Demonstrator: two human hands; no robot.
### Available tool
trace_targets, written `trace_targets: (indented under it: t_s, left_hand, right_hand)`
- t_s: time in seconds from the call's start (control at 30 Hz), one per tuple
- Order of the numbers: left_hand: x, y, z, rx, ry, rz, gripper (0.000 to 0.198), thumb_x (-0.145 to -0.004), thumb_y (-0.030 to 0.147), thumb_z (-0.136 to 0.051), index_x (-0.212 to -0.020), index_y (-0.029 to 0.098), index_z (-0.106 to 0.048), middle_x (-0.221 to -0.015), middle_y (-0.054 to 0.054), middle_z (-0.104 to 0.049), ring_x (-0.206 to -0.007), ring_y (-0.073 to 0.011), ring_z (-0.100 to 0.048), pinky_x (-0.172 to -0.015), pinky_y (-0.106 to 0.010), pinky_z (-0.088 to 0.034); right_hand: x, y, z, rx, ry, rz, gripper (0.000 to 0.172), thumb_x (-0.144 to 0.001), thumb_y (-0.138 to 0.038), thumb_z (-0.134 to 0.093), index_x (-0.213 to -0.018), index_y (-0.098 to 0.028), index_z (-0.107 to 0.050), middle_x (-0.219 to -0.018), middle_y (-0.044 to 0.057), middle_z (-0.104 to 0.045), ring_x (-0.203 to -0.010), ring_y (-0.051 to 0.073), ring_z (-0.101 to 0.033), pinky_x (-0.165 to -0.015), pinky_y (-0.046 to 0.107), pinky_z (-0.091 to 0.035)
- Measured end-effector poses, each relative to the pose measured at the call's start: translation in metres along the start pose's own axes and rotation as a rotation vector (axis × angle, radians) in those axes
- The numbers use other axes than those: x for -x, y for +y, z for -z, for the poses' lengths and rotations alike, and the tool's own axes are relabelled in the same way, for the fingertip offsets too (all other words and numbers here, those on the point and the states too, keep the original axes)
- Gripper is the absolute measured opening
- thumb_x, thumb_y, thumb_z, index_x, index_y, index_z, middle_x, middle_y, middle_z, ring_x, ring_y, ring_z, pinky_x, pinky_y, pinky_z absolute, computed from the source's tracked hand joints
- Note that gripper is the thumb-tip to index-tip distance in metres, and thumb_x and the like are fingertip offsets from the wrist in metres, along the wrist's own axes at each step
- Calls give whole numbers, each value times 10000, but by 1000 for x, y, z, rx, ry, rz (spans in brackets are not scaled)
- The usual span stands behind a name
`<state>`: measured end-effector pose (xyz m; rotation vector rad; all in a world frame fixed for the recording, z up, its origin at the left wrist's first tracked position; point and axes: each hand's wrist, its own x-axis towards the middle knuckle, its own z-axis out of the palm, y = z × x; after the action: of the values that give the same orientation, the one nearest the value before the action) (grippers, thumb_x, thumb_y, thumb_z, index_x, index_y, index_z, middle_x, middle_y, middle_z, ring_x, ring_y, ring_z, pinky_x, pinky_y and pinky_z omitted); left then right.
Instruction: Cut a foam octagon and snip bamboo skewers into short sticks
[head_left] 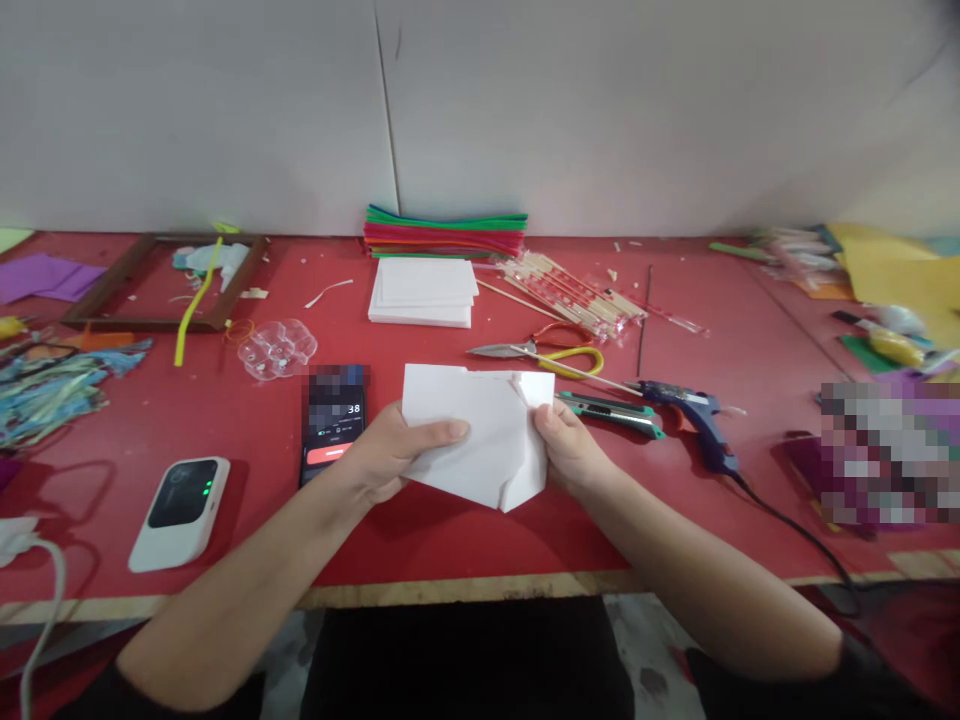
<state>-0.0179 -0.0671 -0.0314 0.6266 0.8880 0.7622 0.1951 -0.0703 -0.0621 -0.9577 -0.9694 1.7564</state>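
Observation:
A white sheet of foam or thick paper [469,420] is held up between both hands over the table's front part. Its right end looks cut or folded into a loose flap. My left hand [390,450] grips the left end, thumb flat on top and fingers underneath. At the right end my right hand [570,445] pinches the sheet near the flap. Just behind it lie a green utility knife [615,413] and scissors [566,360] with a red and a yellow handle. A stack of white sheets [424,290] sits farther back.
A blue glue gun [690,410] with a black cord lies to the right. Behind are wrapped sticks [574,295] and colored pipe cleaners [446,232]. On the left are a phone [330,410], a white device [180,512], a clear plastic palette [277,348] and a brown frame [112,282].

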Motion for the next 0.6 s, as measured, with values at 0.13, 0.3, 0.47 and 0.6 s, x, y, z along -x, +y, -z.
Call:
trace_targets:
  t_s: [0.13, 0.3, 0.47, 0.6]
  left_hand:
    - [-1, -3, 1, 38, -97, 24, 451, -661, 288, -897, -1053, 135, -735, -986, -120, -774, -935, -285, -726, -825, -385, -569]
    - [-1, -6, 0, 23, -166, 58, 489, -672, 325, -895, -1095, 133, -739, -991, -128, -770, -915, -269, -724, -810, -360, -560]
    - [-1, -10, 0, -55, -192, 37, 496, -692, 347, -884, -1122, 149, -737, -1024, -127, -766, -972, -263, -707, -842, -355, -547]
    - [-2, -12, -2, -95, -183, 10, 480, -725, 355, -863, -1144, 162, -730, -1051, -122, -764, -1010, -266, -703, -855, -353, -548]
  right_hand:
    - [1, 2, -4, -99, -72, -42, 704, -606, -737, -781, -1041, -189, -700, -906, 98, -770, -871, 287, -737, -768, 407, -599]
    - [2, 4, -8, -33, -192, -87, 849, -596, -863, -656, -1085, -171, -706, -959, 130, -761, -951, 306, -717, -774, 399, -594]
    - [3, 6, -7, 93, -134, -53, 768, -621, -873, -626, -919, -174, -739, -803, 94, -743, -791, 259, -704, -624, 324, -560]
    - [3, 8, -8, 71, -61, -25, 684, -655, -839, -641, -889, -202, -730, -788, 58, -741, -714, 203, -684, -614, 292, -542]
